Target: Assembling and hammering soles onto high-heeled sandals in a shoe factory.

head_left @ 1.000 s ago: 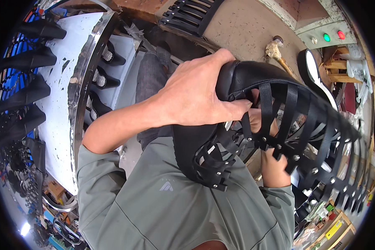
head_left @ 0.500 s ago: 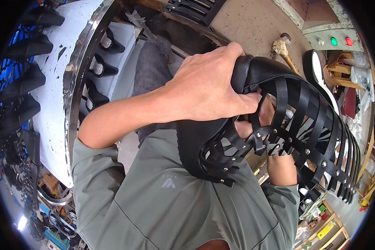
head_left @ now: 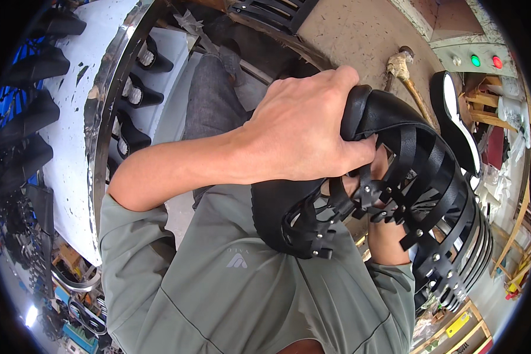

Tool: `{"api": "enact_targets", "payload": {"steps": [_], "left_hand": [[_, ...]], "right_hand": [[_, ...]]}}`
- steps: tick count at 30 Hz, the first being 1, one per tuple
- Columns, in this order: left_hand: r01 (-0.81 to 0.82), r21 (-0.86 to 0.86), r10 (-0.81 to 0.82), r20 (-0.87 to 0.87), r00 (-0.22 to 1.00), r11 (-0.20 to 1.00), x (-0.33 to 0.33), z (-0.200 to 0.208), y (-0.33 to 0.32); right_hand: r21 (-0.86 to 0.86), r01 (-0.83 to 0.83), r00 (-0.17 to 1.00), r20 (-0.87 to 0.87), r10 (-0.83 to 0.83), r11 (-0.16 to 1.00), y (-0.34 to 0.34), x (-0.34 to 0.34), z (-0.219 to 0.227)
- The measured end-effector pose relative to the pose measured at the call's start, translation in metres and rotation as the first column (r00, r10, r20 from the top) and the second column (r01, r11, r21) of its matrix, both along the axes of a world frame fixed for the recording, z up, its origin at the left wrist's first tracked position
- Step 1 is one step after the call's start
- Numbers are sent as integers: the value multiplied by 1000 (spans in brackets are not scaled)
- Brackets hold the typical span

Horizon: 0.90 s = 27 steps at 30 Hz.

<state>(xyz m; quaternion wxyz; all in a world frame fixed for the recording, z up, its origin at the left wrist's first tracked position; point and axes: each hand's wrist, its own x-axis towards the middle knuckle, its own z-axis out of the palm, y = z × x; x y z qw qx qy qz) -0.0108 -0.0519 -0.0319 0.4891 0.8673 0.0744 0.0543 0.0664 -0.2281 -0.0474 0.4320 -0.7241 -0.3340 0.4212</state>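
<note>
A black leather shoe upper, made of many riveted straps with a padded back edge, hangs in front of my chest. My left hand is closed over its padded edge, thumb pressing toward the inside. Behind the straps my right hand holds the same piece; only parts of its fingers and the wrist show through the gaps. A dark, pinked-edge part of the upper drapes against my grey-green shirt. To the right the loose straps fan out and hang down.
A hammer with a wrapped head lies on the brown worktable. Near it stands a black shoe with a white sole. A control panel has green and red buttons. On the left, black high-heeled shoes sit along a white rack.
Both hands have shifted slightly to the right and down with the upper. Its loose straps have swung lower and inward, and the riveted ends are bunched closer together.
</note>
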Motion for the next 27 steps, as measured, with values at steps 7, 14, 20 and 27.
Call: {"api": "enact_targets", "payload": {"steps": [7, 14, 20, 27], "left_hand": [[-45, 14, 44, 40, 998, 999, 1, -7, 1], [-100, -104, 103, 16, 995, 989, 6, 0, 1], [73, -602, -69, 30, 997, 795, 15, -41, 37], [409, -811, -27, 439, 898, 418, 17, -136, 54]], "right_hand": [[1, 152, 930, -339, -143, 988, -6, 10, -18], [131, 6, 1000, 14, -8, 991, 1, 9, -13], [410, 270, 868, -496, -35, 871, 6, 43, -26], [300, 82, 989, -141, -41, 950, 39, 45, -104]]}}
